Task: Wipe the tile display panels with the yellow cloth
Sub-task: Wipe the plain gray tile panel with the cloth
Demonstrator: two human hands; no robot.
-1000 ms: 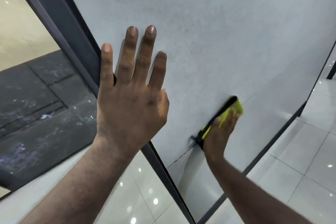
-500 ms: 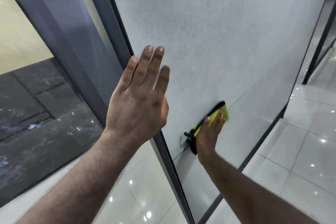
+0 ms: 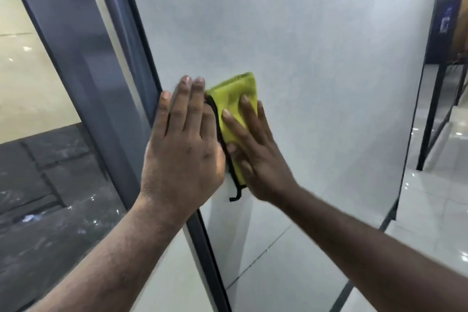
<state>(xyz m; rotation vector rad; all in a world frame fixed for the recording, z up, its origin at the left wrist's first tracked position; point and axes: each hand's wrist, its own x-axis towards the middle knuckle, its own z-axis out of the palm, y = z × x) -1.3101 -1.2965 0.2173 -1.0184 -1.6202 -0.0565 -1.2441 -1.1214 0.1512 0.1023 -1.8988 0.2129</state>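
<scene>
A tall pale grey tile display panel (image 3: 316, 71) fills the middle of the view, edged by a dark metal frame (image 3: 141, 63). My right hand (image 3: 255, 154) presses a folded yellow cloth (image 3: 235, 99) with black trim flat against the panel near its left edge. My left hand (image 3: 182, 144) lies flat with fingers together on the panel's left edge and frame, its side touching the cloth. Part of the cloth is hidden under both hands.
A second dark-framed panel (image 3: 65, 45) leans at the left, with a dark grey stone tile (image 3: 45, 185) behind it. Glossy white floor tiles (image 3: 430, 210) lie at the right, where a black metal stand (image 3: 430, 114) rises.
My right hand has slid the cloth up and left along the panel until it met my left hand. The view has swung so the panel stands more upright.
</scene>
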